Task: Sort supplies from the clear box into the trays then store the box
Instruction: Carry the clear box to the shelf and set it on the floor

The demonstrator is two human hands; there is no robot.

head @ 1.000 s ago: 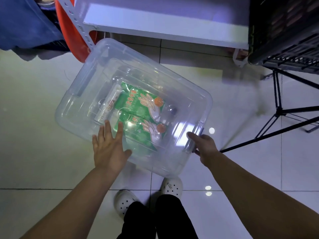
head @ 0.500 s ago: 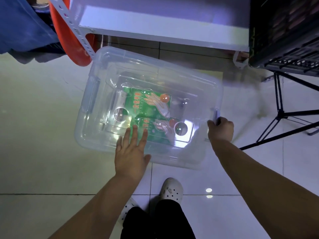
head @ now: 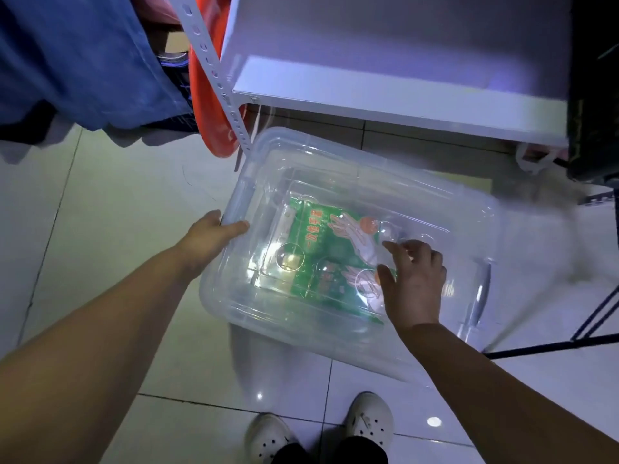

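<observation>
The clear lidded box (head: 445, 209) sits on the tiled floor just in front of a white shelf. Through its lid I see green packets (head: 321, 242) printed with hands and red writing. My left hand (head: 211, 236) grips the latch handle on the box's left end. My right hand (head: 412, 283) rests on the lid right of centre, fingers spread and bent. A second clear latch (head: 479, 296) shows at the right end, untouched. No trays are in view.
The white shelf board (head: 402, 105) hangs low over the floor behind the box, on a perforated white post (head: 214, 72). An orange tub (head: 207, 95) and blue cloth (head: 83, 55) stand left. A black crate (head: 593, 95) and black stand legs (head: 569, 343) are right. My white shoes (head: 368, 420) are below.
The box has slid toward the shelf and turned more square to it. My left hand went from the lid to the left latch; my right hand left the right latch for the lid.
</observation>
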